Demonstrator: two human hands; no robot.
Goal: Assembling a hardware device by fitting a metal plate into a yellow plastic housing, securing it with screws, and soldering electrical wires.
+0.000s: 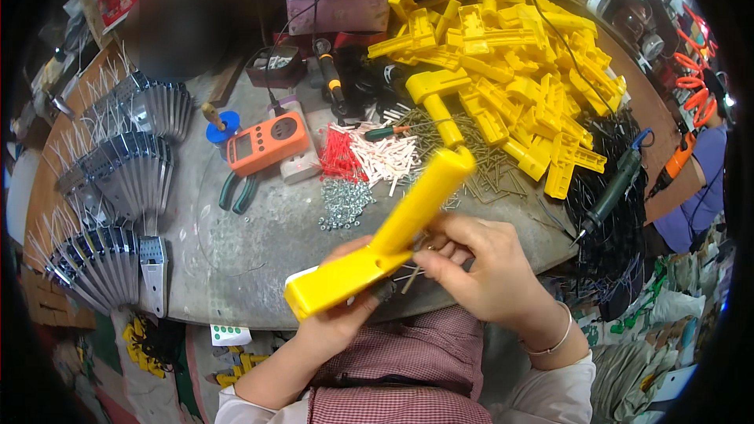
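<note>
My left hand (338, 326) is wrapped round the underside of a yellow plastic tool housing (357, 271), with a flat body and a round handle slanting up to the right. My fingers are partly hidden beneath it. Beside the small hole in its body, the thumb and fingers of my right hand (479, 263) are pinched together. A thin brass-coloured screw (409, 279) sticks out below that thumb. Beyond the housing lie long brass-coloured screws (487, 180), small silver nuts (344, 202), white sleeves (393, 157) and red sleeves (340, 153).
A heap of yellow housings (503, 55) covers the back right. Metal plates with wires (126, 165) fan out at left. An orange meter (268, 144), green-handled pliers (238, 193) and a screwdriver (389, 132) lie mid-table. A green power screwdriver (613, 192) rests on black cables at right.
</note>
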